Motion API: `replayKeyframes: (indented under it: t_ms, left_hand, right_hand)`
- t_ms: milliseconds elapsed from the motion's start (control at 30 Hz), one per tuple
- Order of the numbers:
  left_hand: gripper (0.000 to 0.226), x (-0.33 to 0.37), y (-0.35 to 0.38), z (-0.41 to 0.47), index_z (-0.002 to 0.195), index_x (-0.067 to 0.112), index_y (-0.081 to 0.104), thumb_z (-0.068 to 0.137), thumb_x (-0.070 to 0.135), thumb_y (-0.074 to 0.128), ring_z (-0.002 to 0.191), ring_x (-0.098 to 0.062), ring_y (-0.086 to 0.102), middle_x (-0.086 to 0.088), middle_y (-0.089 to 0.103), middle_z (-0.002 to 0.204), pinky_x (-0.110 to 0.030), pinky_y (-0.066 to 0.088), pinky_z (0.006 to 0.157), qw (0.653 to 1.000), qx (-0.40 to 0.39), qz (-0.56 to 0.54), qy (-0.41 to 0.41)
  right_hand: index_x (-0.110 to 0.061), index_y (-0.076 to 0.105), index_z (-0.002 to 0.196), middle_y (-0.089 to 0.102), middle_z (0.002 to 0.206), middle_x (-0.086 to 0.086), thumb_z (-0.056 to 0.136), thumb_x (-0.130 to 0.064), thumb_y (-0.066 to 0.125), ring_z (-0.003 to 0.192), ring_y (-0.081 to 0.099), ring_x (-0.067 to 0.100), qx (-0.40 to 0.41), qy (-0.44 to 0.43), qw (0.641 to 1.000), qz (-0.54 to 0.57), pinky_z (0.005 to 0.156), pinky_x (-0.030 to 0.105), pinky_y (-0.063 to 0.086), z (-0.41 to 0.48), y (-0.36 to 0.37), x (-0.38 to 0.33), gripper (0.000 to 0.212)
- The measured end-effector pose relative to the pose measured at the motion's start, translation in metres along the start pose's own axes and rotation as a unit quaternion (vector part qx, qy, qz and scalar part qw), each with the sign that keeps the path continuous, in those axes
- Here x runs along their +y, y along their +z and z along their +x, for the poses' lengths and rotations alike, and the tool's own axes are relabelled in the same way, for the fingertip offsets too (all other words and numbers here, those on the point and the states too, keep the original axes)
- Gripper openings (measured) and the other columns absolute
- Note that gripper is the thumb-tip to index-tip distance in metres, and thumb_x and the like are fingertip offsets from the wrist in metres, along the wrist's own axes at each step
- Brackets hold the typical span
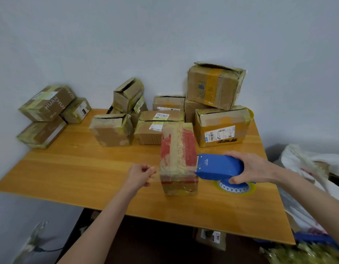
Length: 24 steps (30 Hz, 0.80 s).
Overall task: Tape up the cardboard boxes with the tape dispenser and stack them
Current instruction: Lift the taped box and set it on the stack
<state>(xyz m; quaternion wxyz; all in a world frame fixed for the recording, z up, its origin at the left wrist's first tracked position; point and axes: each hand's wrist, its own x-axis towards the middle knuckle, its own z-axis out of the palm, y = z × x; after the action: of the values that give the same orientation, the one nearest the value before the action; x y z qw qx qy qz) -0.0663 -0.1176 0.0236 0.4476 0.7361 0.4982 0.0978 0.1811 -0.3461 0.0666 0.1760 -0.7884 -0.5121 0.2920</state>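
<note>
Plain pale grey-blue walls [165, 35] meet in a corner behind an orange-brown wooden worktop [69, 168], softly lit, with dark floor [155, 241] beneath its near edge.

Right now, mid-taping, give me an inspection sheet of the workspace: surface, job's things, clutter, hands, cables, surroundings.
Surface: wooden table, boxes along its back half.
Job's things: red-printed box stands on end near the front; blue tape dispenser against its right side; other taped boxes piled behind, some stacked.
Clutter: small box on the floor under the table.
Grippers: right hand grips the tape dispenser; left hand pinches beside the red-printed box's left side, tape in it unclear.
Cables: one dark cable on the floor, lower left.
Surroundings: pale wall behind; white bags at right.
</note>
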Motion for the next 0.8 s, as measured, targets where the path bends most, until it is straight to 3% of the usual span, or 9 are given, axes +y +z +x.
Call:
replayKeyframes:
  t_ms: [133, 300, 400, 500, 600, 633, 700, 767, 800]
  left_hand:
    - [0.023, -0.005, 0.007, 0.005, 0.076, 0.013, 0.066, 0.094, 0.025, 0.059, 0.079, -0.013, 0.064, -0.001, 0.070, 0.081, -0.024, 0.056, 0.055, 0.999, 0.005, 0.031, 0.011]
    - [0.020, -0.013, 0.015, 0.006, 0.086, 0.010, 0.066, 0.096, 0.026, 0.057, 0.074, -0.011, 0.060, 0.000, 0.066, 0.076, -0.025, 0.055, 0.054, 1.000, -0.011, 0.010, -0.004]
    - [0.020, -0.017, 0.016, 0.007, 0.085, 0.016, 0.064, 0.097, 0.029, 0.054, 0.071, -0.009, 0.058, 0.002, 0.066, 0.077, -0.027, 0.056, 0.053, 0.999, -0.011, 0.029, 0.024]
    - [0.024, -0.014, 0.014, 0.006, 0.111, 0.023, 0.064, 0.099, 0.035, 0.047, 0.079, -0.017, 0.061, 0.001, 0.067, 0.101, -0.030, 0.056, 0.056, 0.987, -0.012, 0.150, 0.060]
    - [0.050, -0.022, 0.003, 0.006, 0.145, 0.031, 0.036, 0.098, 0.046, 0.043, 0.096, -0.026, 0.060, -0.008, 0.043, 0.134, -0.032, 0.047, 0.070, 0.938, 0.007, 0.341, 0.055]
    - [0.051, -0.024, 0.001, 0.003, 0.147, 0.028, 0.035, 0.099, 0.042, 0.045, 0.099, -0.026, 0.059, -0.009, 0.042, 0.134, -0.031, 0.046, 0.070, 0.931, 0.040, 0.354, 0.077]
    - [0.044, -0.020, 0.005, -0.008, 0.139, 0.018, 0.048, 0.097, 0.030, 0.050, 0.109, -0.022, 0.056, -0.005, 0.049, 0.130, -0.029, 0.049, 0.077, 0.920, 0.113, 0.309, 0.214]
    - [0.045, -0.002, 0.023, -0.025, 0.141, 0.020, 0.046, 0.097, 0.032, 0.049, 0.128, -0.018, 0.045, 0.004, 0.046, 0.140, -0.031, 0.046, 0.097, 0.892, 0.080, 0.293, 0.334]
    - [0.053, 0.006, 0.035, -0.033, 0.148, 0.023, 0.033, 0.098, 0.038, 0.045, 0.139, -0.015, 0.030, 0.009, 0.033, 0.151, -0.035, 0.035, 0.111, 0.876, 0.031, 0.319, 0.360]
  right_hand:
    - [-0.042, 0.039, 0.120, 0.052, 0.104, -0.020, 0.076, -0.025, 0.080, 0.092, 0.055, -0.001, -0.001, 0.013, 1.000, 0.011, 0.066, 0.011, 0.044, 0.004, 0.008, 0.008, 0.063]
    - [-0.041, 0.038, 0.123, 0.054, 0.107, -0.015, 0.061, -0.039, 0.073, 0.094, 0.055, 0.002, -0.018, 0.032, 0.998, 0.046, 0.068, 0.014, 0.044, 0.011, 0.021, 0.014, 0.071]
    - [-0.042, 0.037, 0.123, 0.054, 0.107, -0.014, 0.068, -0.032, 0.078, 0.095, 0.055, 0.005, -0.021, 0.034, 0.998, 0.054, 0.070, 0.016, 0.043, 0.015, 0.024, 0.018, 0.070]
    - [-0.041, 0.035, 0.125, 0.052, 0.105, -0.016, 0.069, -0.033, 0.077, 0.093, 0.054, 0.003, -0.022, 0.036, 0.998, 0.052, 0.069, 0.015, 0.042, 0.016, 0.025, 0.019, 0.070]
    - [-0.043, 0.036, 0.124, 0.056, 0.110, -0.007, 0.069, -0.035, 0.078, 0.095, 0.055, 0.007, -0.017, 0.035, 0.998, 0.049, 0.070, 0.017, 0.044, 0.015, 0.026, 0.022, 0.069]
    - [-0.042, 0.037, 0.125, 0.056, 0.112, -0.007, 0.069, -0.037, 0.079, 0.096, 0.055, 0.007, -0.011, 0.032, 0.998, 0.043, 0.071, 0.017, 0.044, 0.015, 0.027, 0.023, 0.070]
    - [-0.038, 0.039, 0.131, 0.055, 0.114, -0.009, 0.073, -0.036, 0.081, 0.099, 0.055, 0.009, 0.000, 0.029, 0.999, 0.038, 0.074, 0.017, 0.044, 0.014, 0.029, 0.024, 0.071]
    - [-0.037, 0.037, 0.137, 0.052, 0.118, -0.011, 0.075, -0.039, 0.080, 0.103, 0.052, 0.010, 0.004, 0.024, 0.999, 0.031, 0.076, 0.017, 0.042, 0.014, 0.030, 0.024, 0.076]
    - [-0.039, 0.034, 0.140, 0.050, 0.120, -0.013, 0.075, -0.041, 0.080, 0.104, 0.051, 0.010, 0.006, 0.022, 0.999, 0.026, 0.077, 0.017, 0.041, 0.013, 0.029, 0.023, 0.080]
